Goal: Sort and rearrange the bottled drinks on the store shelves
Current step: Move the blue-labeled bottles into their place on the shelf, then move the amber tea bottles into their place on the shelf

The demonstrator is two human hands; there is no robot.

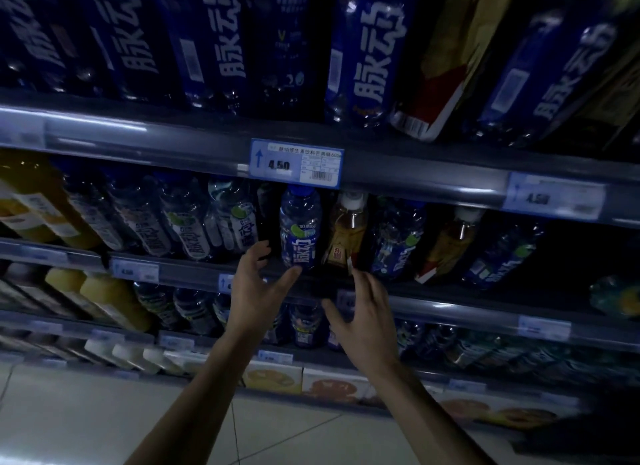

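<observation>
A blue-labelled drink bottle (300, 230) stands upright at the front of the middle shelf (194, 272), under a price tag reading 4.50 (296, 165). My left hand (254, 286) is spread open just below and left of it, thumb tip near the bottle's base, holding nothing. My right hand (369, 314) is open lower right, fingers pointing up toward an amber tea bottle (347, 232) with a white cap. More blue bottles (396, 238) stand right of the tea bottle.
The top shelf carries large blue bottles (372, 54) and one amber bottle (450, 59). Yellow juice bottles (110, 298) fill the left of the lower shelves, juice cartons (334, 385) the bottom shelf. Pale tiled floor (86, 426) lies below.
</observation>
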